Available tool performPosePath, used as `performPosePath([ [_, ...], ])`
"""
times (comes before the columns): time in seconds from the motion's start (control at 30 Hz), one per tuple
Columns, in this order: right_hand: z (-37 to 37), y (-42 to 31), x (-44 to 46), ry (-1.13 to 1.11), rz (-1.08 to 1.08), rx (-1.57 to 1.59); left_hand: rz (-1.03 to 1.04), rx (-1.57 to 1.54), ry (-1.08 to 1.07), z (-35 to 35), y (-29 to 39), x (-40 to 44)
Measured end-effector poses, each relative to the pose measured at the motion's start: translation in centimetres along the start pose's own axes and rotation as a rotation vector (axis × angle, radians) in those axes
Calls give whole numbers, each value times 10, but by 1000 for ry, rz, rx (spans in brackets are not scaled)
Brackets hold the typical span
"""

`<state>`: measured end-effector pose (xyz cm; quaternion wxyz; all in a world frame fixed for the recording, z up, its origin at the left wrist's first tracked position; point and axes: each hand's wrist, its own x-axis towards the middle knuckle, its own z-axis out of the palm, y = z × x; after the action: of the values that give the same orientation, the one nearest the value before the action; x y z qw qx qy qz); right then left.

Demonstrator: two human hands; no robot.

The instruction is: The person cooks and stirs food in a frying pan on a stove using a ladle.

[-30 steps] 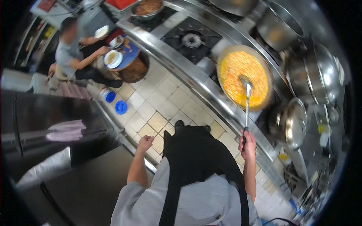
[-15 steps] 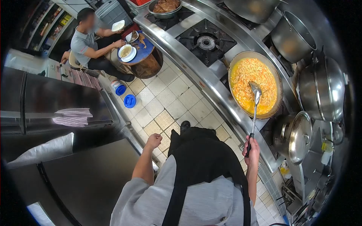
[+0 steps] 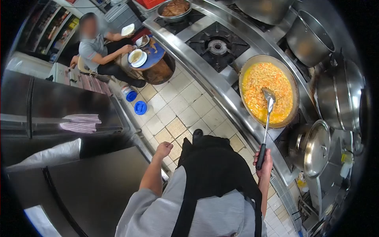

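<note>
My right hand (image 3: 265, 160) is wrapped round the black handle of a metal cooking spoon (image 3: 268, 119). The spoon's head rests in a wide pan (image 3: 292, 117), on the surface of chopped orange and pale food (image 3: 263, 80) in yellow liquid. Away from the stove, my left hand (image 3: 164, 149) hangs over the tiled floor with its fingers loosely curled and nothing visible in them. A black apron (image 3: 219, 170) covers my front, between the two hands.
A bare burner (image 3: 217, 47) and a metal bowl of brown food (image 3: 173, 8) are farther along the stove. Large pots (image 3: 310, 37) and a lidded pot (image 3: 318, 148) stand right. A seated person (image 3: 94, 51) handles bowls at a blue-topped stump table (image 3: 152, 59). Blue-lidded tubs (image 3: 140, 108) sit on the floor.
The whole view has shifted slightly. The spoon stays in the pan in my right hand, its handle angled a little differently. My left hand remains loosely curled.
</note>
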<state>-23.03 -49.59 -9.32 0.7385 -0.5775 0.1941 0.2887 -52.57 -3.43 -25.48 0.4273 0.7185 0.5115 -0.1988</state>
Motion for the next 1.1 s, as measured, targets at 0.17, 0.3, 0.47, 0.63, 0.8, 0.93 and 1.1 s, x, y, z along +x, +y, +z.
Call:
performPosePath([
  [0.17, -13, 15, 11, 66, 1, 24, -15, 11, -7, -9, 11, -9],
  [0.3, -23, 31, 22, 50, 40, 152, 40, 70, 38, -11, 10, -7],
  [0.47, -37, 52, 27, 61, 97, 229, 29, -18, -4, -15, 14, -11],
  [0.63, -36, 67, 24, 71, 32, 128, -31, 56, -40, -24, 38, -26],
  [0.8, -34, 79, 20, 169, 43, -34, -67, 223, -37, -20, 31, -19],
  [0.93, -19, 78, 8, 215, 53, -139, 24, 285, 83, -17, 30, -24],
  [1.1, -16, 91, 9, 155, 33, -175, 52, 162, -46, -25, 39, -27],
])
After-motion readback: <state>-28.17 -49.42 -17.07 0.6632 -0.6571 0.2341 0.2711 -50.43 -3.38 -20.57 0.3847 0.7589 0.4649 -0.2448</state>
